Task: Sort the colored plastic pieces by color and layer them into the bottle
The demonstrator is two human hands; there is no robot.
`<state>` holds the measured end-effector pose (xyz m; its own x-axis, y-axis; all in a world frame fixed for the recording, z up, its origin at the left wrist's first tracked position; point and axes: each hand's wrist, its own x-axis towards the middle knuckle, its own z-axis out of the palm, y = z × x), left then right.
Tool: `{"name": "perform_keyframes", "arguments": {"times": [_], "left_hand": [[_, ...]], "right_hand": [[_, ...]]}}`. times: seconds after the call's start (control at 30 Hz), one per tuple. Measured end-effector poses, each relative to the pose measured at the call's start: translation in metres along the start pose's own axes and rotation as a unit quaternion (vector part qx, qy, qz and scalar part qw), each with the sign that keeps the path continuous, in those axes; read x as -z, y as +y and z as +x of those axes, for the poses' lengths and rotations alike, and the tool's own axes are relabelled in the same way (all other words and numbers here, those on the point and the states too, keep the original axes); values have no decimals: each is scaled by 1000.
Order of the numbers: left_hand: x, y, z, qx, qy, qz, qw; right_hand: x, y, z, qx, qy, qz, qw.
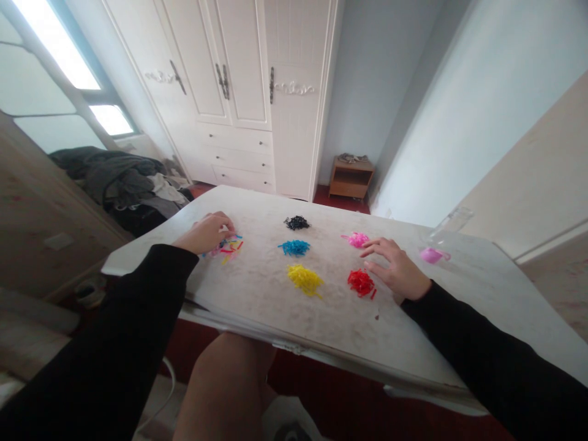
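On the white table (257, 300), my left hand (209, 234) is at the left over a mixed pile of small coloured strips (232, 246). Its fingers are curled together, and anything between the fingertips is too small to make out. My right hand (395, 267) is open, fingers apart, at the right between a pink pile (358, 239) and a red pile (361, 283) of strips. A black pile (297, 223), a blue pile (294, 247) and a yellow pile (305, 280) form a column in the middle.
Right of my right hand are a pink object (434, 255) and a clear, bottle-like container (452, 223) lying tilted. Beyond the table stand a white wardrobe (294, 116) and a small wooden cabinet (351, 177). Dark clothes (124, 184) are heaped at the left.
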<state>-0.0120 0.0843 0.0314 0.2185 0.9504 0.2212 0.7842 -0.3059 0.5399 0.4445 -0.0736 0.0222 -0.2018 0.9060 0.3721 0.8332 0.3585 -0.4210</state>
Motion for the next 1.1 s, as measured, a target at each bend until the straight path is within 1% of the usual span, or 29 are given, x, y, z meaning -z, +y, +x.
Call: {"name": "perform_keyframes", "arguments": {"times": [0.1, 0.3, 0.4, 0.47, 0.57, 0.63, 0.73, 0.83, 0.93, 1.03, 1.1], "left_hand": [[-2, 4, -1, -24, -17, 21, 999], [-1, 9, -6, -28, -47, 80, 995], [-1, 14, -8, -26, -47, 86, 995], [-3, 22, -9, -34, -31, 71, 996], [-10, 47, -13, -68, -16, 15, 997], [-18, 71, -15, -91, -30, -29, 995], [-35, 109, -17, -146, -58, -108, 982], [-55, 142, -17, -192, -86, -184, 960], [-77, 167, -14, -224, -128, -266, 929], [-96, 183, -11, -233, -172, -326, 900], [-106, 189, -9, -231, -177, -360, 886]], "right_hand": [[0, 0, 0, 2, -3, 1, 1000], [-1, -1, -1, 12, 5, 0, 1000], [0, -3, -1, 12, 10, 5, 1000], [0, -5, 0, 13, 12, 12, 1000], [1, -10, 0, 28, 14, 29, 999], [2, -14, 0, 48, 13, 41, 998], [3, -20, -1, 81, -6, 58, 995], [3, -27, -4, 107, -34, 58, 992], [2, -33, -8, 122, -54, 47, 990], [1, -37, -10, 132, -64, 46, 988], [1, -38, -10, 139, -70, 45, 987]]}}
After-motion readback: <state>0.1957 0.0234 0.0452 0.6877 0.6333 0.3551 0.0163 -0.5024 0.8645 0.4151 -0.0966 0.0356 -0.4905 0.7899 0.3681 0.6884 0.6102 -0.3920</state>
